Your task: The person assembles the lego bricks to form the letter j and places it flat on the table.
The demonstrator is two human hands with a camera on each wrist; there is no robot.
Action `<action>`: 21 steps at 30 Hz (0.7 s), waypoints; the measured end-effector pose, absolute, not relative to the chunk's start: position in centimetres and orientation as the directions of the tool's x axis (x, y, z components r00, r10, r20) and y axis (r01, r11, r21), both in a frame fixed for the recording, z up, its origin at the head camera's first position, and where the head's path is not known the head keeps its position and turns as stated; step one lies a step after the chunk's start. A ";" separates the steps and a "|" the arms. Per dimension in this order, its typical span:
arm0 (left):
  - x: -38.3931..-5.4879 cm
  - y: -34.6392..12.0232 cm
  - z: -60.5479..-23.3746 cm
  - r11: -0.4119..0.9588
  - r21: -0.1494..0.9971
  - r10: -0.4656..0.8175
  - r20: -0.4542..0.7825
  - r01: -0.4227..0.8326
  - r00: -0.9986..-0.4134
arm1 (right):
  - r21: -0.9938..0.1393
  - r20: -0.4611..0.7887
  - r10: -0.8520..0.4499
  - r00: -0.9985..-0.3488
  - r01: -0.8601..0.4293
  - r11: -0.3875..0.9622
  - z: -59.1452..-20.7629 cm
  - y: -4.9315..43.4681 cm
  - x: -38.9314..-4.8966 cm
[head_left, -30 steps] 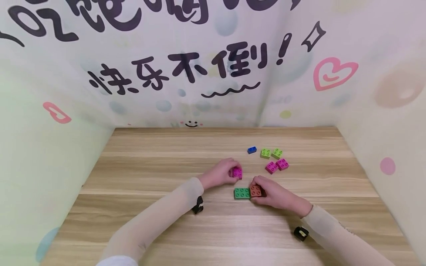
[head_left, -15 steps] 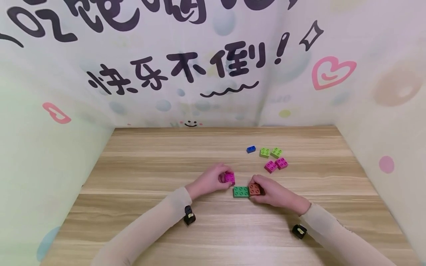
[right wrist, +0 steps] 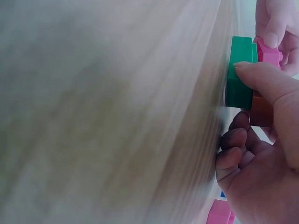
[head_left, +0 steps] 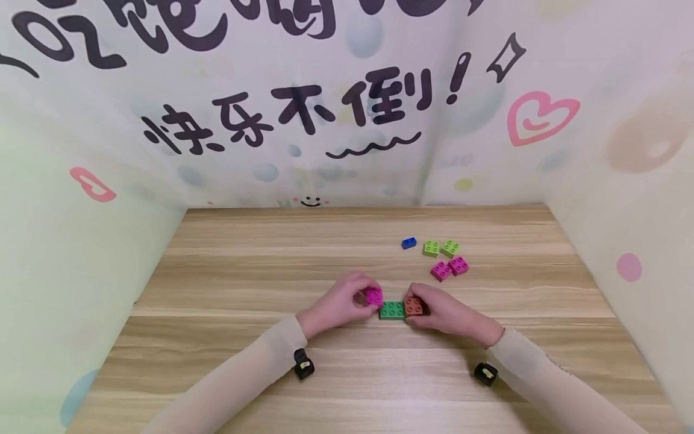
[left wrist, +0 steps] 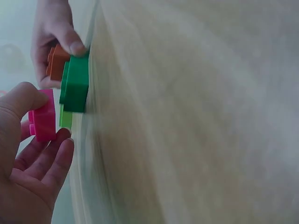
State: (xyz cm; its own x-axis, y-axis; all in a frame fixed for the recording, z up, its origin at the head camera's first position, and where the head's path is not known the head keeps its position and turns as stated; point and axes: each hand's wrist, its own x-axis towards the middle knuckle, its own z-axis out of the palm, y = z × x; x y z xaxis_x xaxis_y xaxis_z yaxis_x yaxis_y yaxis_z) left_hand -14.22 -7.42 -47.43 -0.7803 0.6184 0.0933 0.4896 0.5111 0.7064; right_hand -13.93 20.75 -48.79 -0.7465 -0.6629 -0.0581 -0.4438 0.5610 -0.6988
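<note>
My left hand [head_left: 341, 301] pinches a magenta toy building brick [head_left: 374, 296] between thumb and fingers. This brick is raised, close to the left end of a green brick [head_left: 392, 310] with two rows of studs. In the left wrist view a small gap shows between the magenta brick [left wrist: 45, 116] and the green brick [left wrist: 75, 84]. My right hand [head_left: 452, 310] grips an orange-brown brick [head_left: 414, 305] at the green brick's right end. The orange-brown brick [right wrist: 261, 111] stands higher than the green one, and the right thumb [right wrist: 257, 77] touches the green brick's side.
Behind the hands lie a small blue brick [head_left: 409, 243], two lime bricks [head_left: 431, 248] and two more magenta bricks [head_left: 441, 270] on the wooden table [head_left: 244, 259]. A printed cloth wall [head_left: 271, 169] rises at the table's back edge. Black wrist cameras [head_left: 304, 364] hang under both sleeves.
My left hand has moved left and nearer, taking the magenta brick from behind the green one to beside its left end. The right hand and its bricks have barely shifted.
</note>
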 end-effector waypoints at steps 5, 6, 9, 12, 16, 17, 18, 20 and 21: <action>-13.9 -7.0 -47.5 0.490 0.709 0.633 0.111 0.507 -0.766 | -0.689 -0.043 -0.668 -0.742 -0.463 0.558 -49.0 20.7 -14.3; -13.8 -7.0 -47.6 0.493 0.707 0.633 0.110 0.508 -0.767 | -0.687 -0.042 -0.669 -0.742 -0.465 0.559 -49.0 20.7 -14.3; -13.7 -6.9 -47.7 0.499 0.699 0.634 0.110 0.513 -0.766 | -0.681 -0.041 -0.669 -0.742 -0.469 0.562 -49.1 20.7 -14.5; -13.6 -6.8 -47.8 0.503 0.704 0.632 0.097 0.501 -0.769 | -0.680 -0.042 -0.670 -0.742 -0.470 0.563 -49.1 20.7 -14.5; -13.4 -6.8 -48.1 0.492 0.729 0.629 0.081 0.476 -0.773 | -0.679 -0.048 -0.670 -0.741 -0.468 0.566 -49.2 20.7 -14.5; -13.4 -6.7 -48.2 0.491 0.732 0.628 0.079 0.473 -0.774 | -0.680 -0.049 -0.670 -0.741 -0.466 0.566 -49.1 20.6 -14.5; -13.4 -6.7 -48.2 0.489 0.736 0.627 0.077 0.469 -0.775 | -0.682 -0.051 -0.669 -0.741 -0.464 0.566 -49.1 20.6 -14.5; -13.4 -6.7 -48.3 0.490 0.739 0.626 0.071 0.463 -0.776 | -0.686 -0.054 -0.668 -0.742 -0.459 0.565 -49.0 20.6 -14.4; -13.4 -6.7 -48.3 0.488 0.742 0.627 0.070 0.460 -0.776 | -0.687 -0.055 -0.667 -0.743 -0.457 0.565 -49.0 20.6 -14.4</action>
State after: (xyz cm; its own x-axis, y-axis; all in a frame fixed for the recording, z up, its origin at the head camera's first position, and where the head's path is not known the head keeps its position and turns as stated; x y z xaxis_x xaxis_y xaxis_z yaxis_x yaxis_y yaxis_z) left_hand -13.41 -6.72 -48.28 -0.7762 0.6266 0.0696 0.4604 0.4879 0.7416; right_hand -14.44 20.56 -49.02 -0.7426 -0.6675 -0.0552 -0.4572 0.5654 -0.6865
